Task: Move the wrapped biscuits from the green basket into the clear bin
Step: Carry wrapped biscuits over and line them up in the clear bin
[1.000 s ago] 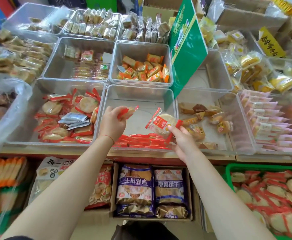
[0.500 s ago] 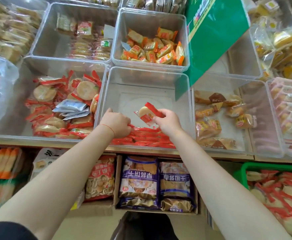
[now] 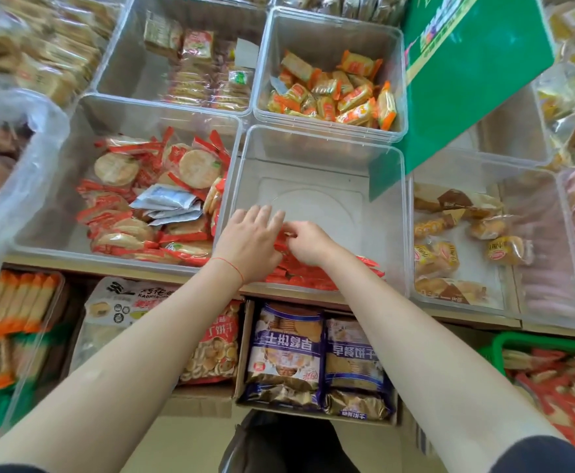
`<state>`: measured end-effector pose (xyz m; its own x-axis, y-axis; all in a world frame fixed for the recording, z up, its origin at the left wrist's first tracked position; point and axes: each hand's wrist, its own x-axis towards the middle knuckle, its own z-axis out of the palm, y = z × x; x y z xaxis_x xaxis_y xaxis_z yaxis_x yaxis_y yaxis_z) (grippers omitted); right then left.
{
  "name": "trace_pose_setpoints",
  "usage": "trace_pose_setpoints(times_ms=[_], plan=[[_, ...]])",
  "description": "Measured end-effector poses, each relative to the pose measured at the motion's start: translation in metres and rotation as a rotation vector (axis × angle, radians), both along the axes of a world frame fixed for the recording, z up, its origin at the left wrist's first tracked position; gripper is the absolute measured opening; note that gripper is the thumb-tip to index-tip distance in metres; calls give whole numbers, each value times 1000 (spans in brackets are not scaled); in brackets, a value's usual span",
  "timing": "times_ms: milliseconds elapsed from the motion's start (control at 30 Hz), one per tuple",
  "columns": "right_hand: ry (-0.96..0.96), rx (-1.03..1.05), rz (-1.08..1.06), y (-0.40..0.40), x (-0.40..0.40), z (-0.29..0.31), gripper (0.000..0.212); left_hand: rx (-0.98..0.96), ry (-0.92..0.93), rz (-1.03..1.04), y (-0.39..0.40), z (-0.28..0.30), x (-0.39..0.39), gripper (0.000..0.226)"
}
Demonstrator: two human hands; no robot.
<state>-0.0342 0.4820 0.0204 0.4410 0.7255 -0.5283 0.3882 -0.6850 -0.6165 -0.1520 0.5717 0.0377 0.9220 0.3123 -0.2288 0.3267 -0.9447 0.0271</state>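
- My right hand (image 3: 308, 242) is down in the clear bin (image 3: 316, 145), and its fingers curl around the red end of a wrapped biscuit (image 3: 281, 238).
- My left hand (image 3: 250, 240) sits just beside it with straight fingers that rest on the same pack. This hand grips nothing.
- A small row of wrapped biscuits (image 3: 308, 276) lies along the near wall of the clear bin, under my wrists.
- The far part of the bin floor shows no packs, so I think there is room for many more.
- The green basket (image 3: 548, 344) sits low on my right, below the bench (image 3: 473, 320).
- Many red packs (image 3: 565, 387) are in the basket, though that corner is blurry.
- I think the job has only just started. A few packs are moved and most are left.
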Motion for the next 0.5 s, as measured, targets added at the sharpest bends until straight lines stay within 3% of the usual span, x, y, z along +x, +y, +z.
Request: trace_pose_setpoints(times_ms=[200, 333, 433, 500], plan=[[-20, -41, -46, -14, 5, 13, 45, 41, 123, -23, -2, 4, 4, 46], [-58, -48, -82, -37, 8, 24, 45, 7, 105, 42, -7, 7, 6, 55], [-141, 49, -176, -59, 9, 36, 43, -14, -44, 50, -23, 15, 11, 66], [-202, 187, -292, -82, 7, 46, 36, -46, -242, 62, -44, 27, 17, 55]])
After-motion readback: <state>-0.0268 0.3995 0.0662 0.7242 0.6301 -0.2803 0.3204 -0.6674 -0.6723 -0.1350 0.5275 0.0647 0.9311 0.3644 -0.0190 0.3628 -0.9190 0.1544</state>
